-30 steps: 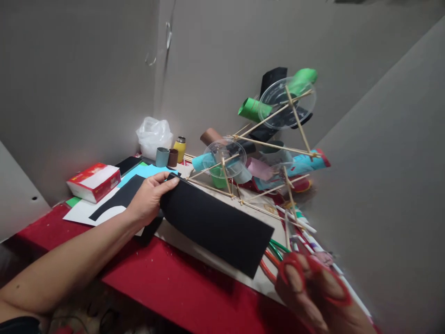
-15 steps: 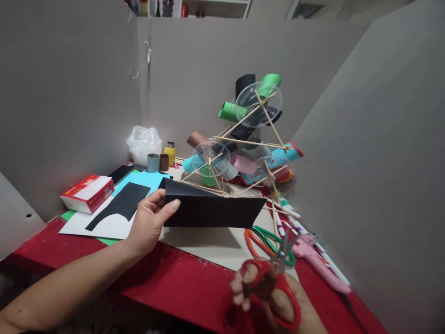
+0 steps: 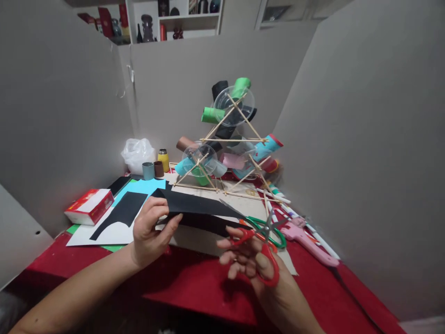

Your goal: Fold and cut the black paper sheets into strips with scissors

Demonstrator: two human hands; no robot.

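Note:
Between the thumb and fingers of my left hand (image 3: 151,232) is the left end of a folded strip of black paper (image 3: 198,206), held above the table. My right hand (image 3: 259,273) has its thumb and a finger through the red handles of a pair of scissors (image 3: 267,228). The scissor blades are spread apart and lie close to the right end of the black paper; whether they touch it I cannot tell. Behind the paper stands a frame of thin wooden sticks (image 3: 236,140) with clear plastic discs (image 3: 200,159) and coloured paper tubes (image 3: 212,114).
A pink glue gun (image 3: 309,243) and green-handled scissors (image 3: 276,239) lie at the right. To the left are a cut black sheet (image 3: 121,211), a red tissue pack (image 3: 89,205), a plastic bag (image 3: 138,155) and a yellow jar (image 3: 163,161). Grey partitions (image 3: 365,139) enclose the red-covered table.
My right hand has raised the scissors up and closer to the black paper. The paper has tilted, now showing its two layers apart. The camera view has shifted.

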